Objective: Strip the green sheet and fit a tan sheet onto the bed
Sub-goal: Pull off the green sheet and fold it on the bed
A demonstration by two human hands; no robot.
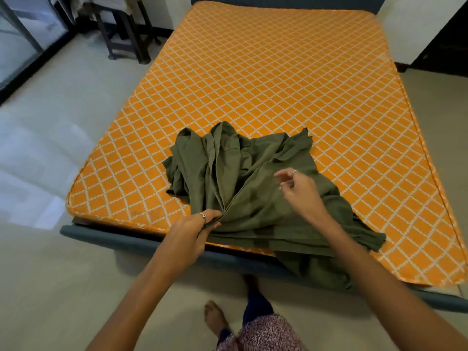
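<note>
sheet [253, 196] bunched at mattress [278, 84] foot edge, part hanging off | left hand [196, 226] pinches its folds | right hand [298, 188] fingers loosely spread just above, nearer the bulk

sheet [255, 198]: olive green | mattress [253, 79]: orange, white lattice

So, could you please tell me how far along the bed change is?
The green sheet is off and bunched at the foot of the bare orange mattress. The left hand grips a fold; the right hand hovers open above it. No tan sheet is visible, so fitting remains.
</note>
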